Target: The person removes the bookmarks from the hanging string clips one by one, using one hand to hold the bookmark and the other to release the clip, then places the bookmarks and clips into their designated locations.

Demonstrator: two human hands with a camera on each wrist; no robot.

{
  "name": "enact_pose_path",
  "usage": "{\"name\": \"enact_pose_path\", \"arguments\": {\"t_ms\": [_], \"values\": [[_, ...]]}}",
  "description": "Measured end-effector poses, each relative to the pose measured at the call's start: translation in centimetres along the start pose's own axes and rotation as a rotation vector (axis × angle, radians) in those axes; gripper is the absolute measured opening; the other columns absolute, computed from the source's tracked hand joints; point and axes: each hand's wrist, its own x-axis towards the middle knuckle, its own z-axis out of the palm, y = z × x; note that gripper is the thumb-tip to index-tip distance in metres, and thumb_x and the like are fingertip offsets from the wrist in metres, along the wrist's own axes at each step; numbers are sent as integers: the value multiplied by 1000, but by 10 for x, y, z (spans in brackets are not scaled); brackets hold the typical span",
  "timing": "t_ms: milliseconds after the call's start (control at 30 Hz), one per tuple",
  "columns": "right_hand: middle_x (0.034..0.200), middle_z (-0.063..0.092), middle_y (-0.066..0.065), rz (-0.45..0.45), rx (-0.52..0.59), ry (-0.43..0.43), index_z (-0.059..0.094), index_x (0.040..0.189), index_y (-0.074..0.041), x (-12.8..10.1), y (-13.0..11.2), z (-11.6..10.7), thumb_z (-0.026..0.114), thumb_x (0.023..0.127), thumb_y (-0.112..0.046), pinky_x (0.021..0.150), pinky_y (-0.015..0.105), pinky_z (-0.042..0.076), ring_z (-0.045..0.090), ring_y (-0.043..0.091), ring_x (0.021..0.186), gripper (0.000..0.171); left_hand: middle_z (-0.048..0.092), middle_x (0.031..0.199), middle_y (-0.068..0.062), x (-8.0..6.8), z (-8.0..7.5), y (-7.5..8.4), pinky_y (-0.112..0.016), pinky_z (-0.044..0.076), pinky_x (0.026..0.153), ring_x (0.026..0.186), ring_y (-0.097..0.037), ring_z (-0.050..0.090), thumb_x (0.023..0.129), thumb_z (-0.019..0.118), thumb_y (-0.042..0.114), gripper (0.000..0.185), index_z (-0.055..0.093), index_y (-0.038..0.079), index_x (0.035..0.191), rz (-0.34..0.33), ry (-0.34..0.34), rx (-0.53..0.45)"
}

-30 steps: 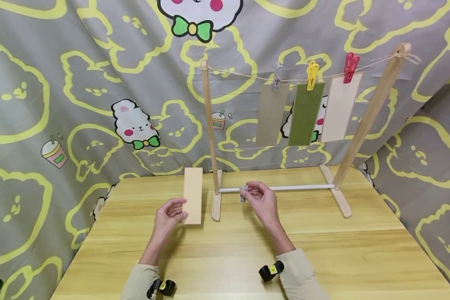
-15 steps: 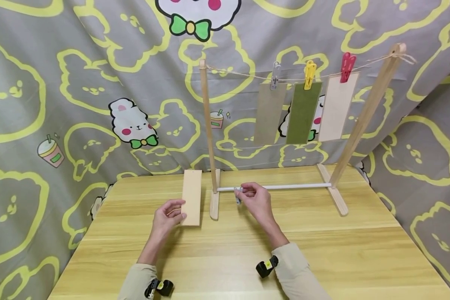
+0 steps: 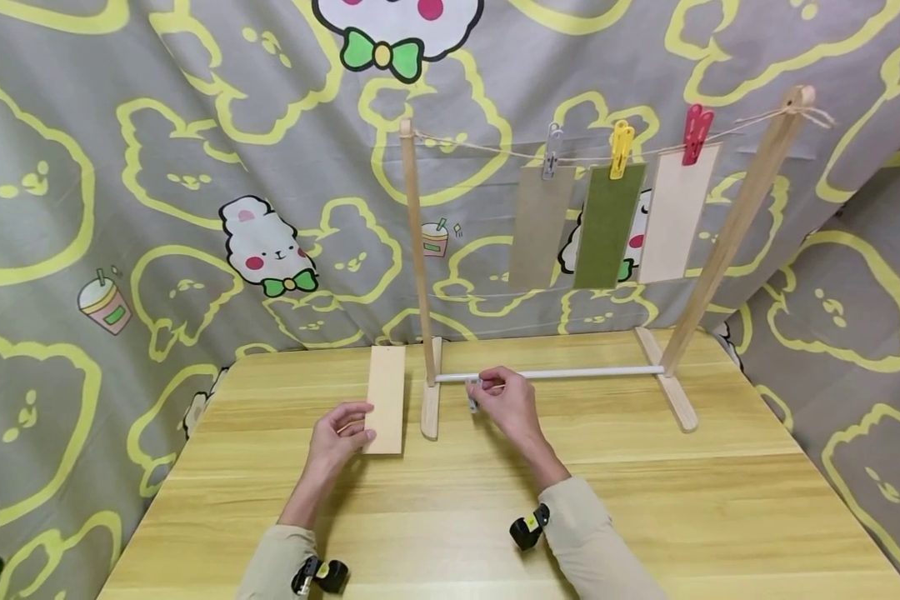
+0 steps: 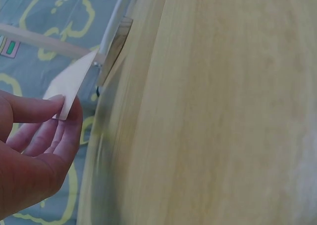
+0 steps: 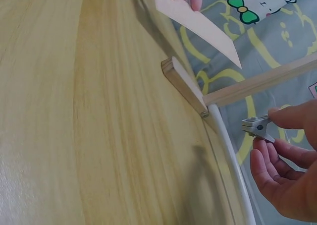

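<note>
Card (image 3: 386, 398) of pale wood lies flat on the counter (image 3: 645, 500) beside the rack's foot, not yet hung; three cards (image 3: 606, 225) already hang pegged on the string. Left hand (image 3: 337, 435) pinches its near end, while right hand (image 3: 512, 407) pinches a grey peg (image 5: 257, 126) just above the counter.

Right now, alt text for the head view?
A person's right hand pinches a small grey clothespin beside a wooden drying rack, while the left hand holds a pale wooden strip. Three strips hang clipped on the rack's string.
</note>
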Motion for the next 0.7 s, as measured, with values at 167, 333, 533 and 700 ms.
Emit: {"name": "enact_pose_path", "arguments": {"t_ms": [167, 333, 533, 700], "values": [[86, 70, 7, 32, -20, -24, 74, 102, 1, 1, 0, 3, 84, 85, -16, 65, 28, 57, 69, 17, 74, 26, 62, 131, -26, 0, -2, -1, -19, 57, 81, 103, -26, 65, 82, 70, -21, 46, 63, -12, 127, -14, 5, 8], [85, 70, 6, 44, -48, -31, 74, 100, 1, 2, 1, 7, 84, 85, -16, 66, 28, 56, 68, 15, 72, 25, 60, 134, -28, 1, -3, -2, -19, 57, 79, 106, -33, 65, 83, 69, -21, 44, 63, -12, 126, -24, -6, 17], [81, 69, 4, 33, -104, -41, 74, 97, 0, 3, 1, 13, 86, 84, -15, 64, 28, 55, 65, 15, 69, 24, 61, 131, -29, 1, -2, -5, -19, 57, 76, 102, -32, 66, 81, 68, -23, 41, 64, -14, 122, -25, -14, 41], [78, 69, 3, 19, -146, -41, 75, 94, -2, 3, 3, 18, 87, 82, -16, 63, 27, 53, 62, 14, 67, 22, 62, 128, -30, 0, -1, -8, -20, 58, 77, 103, -34, 67, 80, 68, -24, 40, 64, -16, 119, -23, -26, 44]]}}
